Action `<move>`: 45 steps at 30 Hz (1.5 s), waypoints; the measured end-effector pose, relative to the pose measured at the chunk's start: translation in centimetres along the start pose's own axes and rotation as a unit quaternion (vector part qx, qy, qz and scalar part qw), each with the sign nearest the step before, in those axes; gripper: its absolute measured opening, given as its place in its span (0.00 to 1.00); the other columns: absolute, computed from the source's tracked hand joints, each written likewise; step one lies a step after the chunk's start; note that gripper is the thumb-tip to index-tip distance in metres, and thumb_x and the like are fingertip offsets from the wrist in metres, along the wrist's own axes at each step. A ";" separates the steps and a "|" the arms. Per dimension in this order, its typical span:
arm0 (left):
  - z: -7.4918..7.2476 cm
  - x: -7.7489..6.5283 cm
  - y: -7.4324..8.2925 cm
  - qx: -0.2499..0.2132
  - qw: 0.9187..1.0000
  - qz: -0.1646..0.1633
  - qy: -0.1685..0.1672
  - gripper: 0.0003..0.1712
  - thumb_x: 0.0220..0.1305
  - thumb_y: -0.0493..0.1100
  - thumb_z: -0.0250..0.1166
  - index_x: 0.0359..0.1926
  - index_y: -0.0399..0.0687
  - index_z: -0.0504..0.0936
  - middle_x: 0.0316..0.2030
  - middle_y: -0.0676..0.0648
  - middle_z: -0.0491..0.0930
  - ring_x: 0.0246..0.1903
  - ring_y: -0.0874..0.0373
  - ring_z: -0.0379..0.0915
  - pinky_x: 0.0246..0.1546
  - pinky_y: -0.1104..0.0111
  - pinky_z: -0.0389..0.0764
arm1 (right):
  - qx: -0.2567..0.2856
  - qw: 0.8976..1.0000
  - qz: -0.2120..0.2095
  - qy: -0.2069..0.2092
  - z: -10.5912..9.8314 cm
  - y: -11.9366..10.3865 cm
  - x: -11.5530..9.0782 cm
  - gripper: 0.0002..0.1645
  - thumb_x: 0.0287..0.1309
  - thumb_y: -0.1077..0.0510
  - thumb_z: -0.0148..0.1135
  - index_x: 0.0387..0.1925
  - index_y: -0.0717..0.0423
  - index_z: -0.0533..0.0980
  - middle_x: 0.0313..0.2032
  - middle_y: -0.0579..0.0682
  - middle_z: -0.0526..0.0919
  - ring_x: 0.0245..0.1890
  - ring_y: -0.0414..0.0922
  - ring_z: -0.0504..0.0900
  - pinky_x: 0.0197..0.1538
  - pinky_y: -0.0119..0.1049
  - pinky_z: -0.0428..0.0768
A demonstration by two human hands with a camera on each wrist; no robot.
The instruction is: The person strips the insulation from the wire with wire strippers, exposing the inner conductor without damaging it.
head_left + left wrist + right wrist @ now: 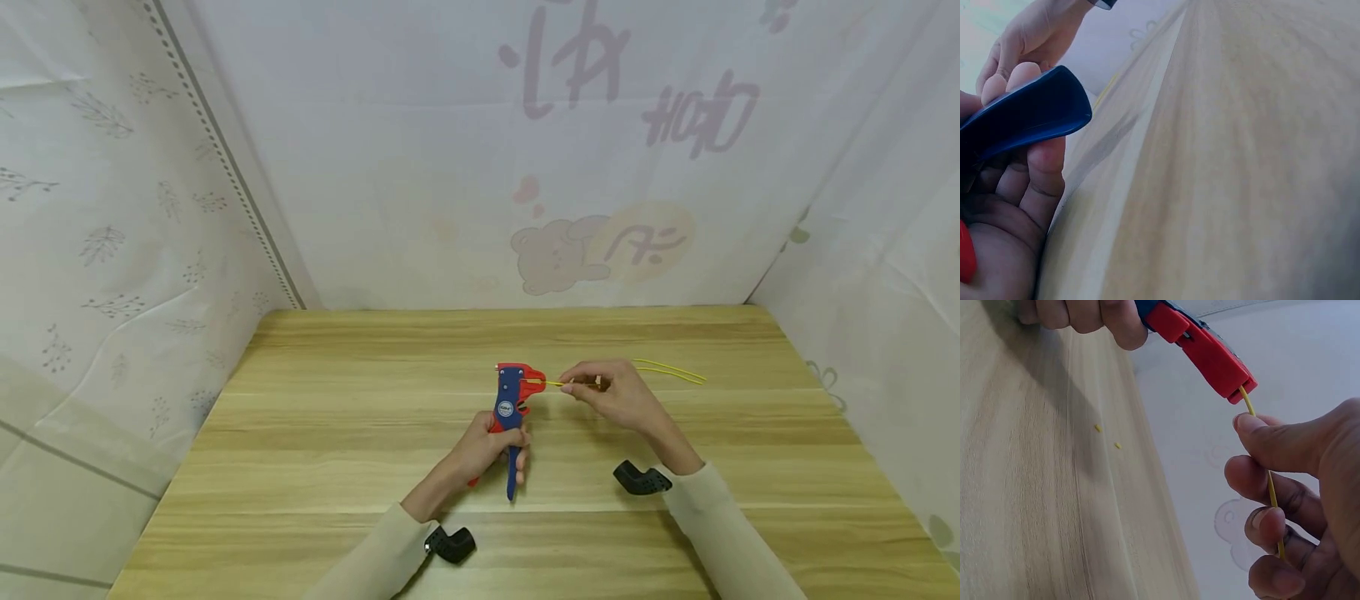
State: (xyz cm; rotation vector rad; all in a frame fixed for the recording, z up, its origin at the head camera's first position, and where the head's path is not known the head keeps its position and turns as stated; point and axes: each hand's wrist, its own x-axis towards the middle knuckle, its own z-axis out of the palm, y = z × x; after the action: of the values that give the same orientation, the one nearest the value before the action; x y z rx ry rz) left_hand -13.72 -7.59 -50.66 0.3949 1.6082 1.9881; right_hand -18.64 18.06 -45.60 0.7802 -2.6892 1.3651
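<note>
My left hand (491, 450) grips the handles of a blue and red wire stripper (508, 387), held above the table with its red jaws pointing right. In the left wrist view, the fingers curl around its blue handle (1041, 112). A thin yellow wire (1273, 494) runs from the mouth of the jaws back through my right hand (618, 396). That hand pinches the wire between thumb and forefinger close to the jaws. How deep the wire's end sits inside them is hidden.
Yellow wire strands (671, 371) show beyond the right hand; whether one belongs to the held wire, I cannot tell. Two tiny yellow bits (1117, 445) lie on the wood-grain table (337, 467). Printed curtains (405, 192) stand behind the table and at both sides.
</note>
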 end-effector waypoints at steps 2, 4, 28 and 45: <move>0.0 0.0 0.0 0.002 1.000 -0.001 -0.002 0.02 0.70 0.34 0.57 0.37 0.42 0.73 0.19 0.51 0.80 0.17 0.58 0.82 0.26 0.69 0.85 | -0.008 1.000 -0.008 0.003 -0.1 0.0 0.0 0.05 0.64 0.56 0.71 0.39 0.52 0.89 0.31 0.45 0.87 0.20 0.36 0.68 0.24 0.30 0.69; 0.0 0.0 0.1 0.005 1.000 -0.003 -0.002 0.02 0.70 0.34 0.57 0.37 0.42 0.73 0.19 0.51 0.80 0.17 0.57 0.82 0.26 0.69 0.85 | -0.020 1.000 -0.018 0.007 -0.2 0.0 0.1 0.05 0.62 0.57 0.72 0.39 0.51 0.89 0.30 0.40 0.87 0.21 0.36 0.68 0.25 0.30 0.68; 0.6 0.1 -0.2 -0.005 0.998 0.006 0.058 0.13 0.69 0.33 0.54 0.46 0.22 0.68 0.15 0.53 0.77 0.14 0.61 0.79 0.22 0.70 0.83 | -0.021 1.000 -0.022 0.001 0.1 0.1 0.2 0.06 0.65 0.56 0.69 0.40 0.53 0.88 0.28 0.51 0.88 0.19 0.33 0.70 0.23 0.28 0.70; 0.5 -0.1 0.1 0.001 0.999 0.006 0.054 0.14 0.71 0.35 0.55 0.46 0.22 0.68 0.16 0.54 0.78 0.16 0.61 0.80 0.25 0.71 0.84 | 0.009 1.000 -0.009 -0.011 -0.2 -0.1 0.0 0.05 0.66 0.59 0.67 0.40 0.53 0.86 0.20 0.52 0.82 0.19 0.35 0.74 0.22 0.28 0.70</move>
State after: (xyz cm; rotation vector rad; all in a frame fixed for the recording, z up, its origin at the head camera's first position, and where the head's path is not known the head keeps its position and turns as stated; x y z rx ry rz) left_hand -13.38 -7.30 -50.47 0.3036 1.6759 2.0493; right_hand -18.66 18.11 -45.38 0.8235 -2.6828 1.3881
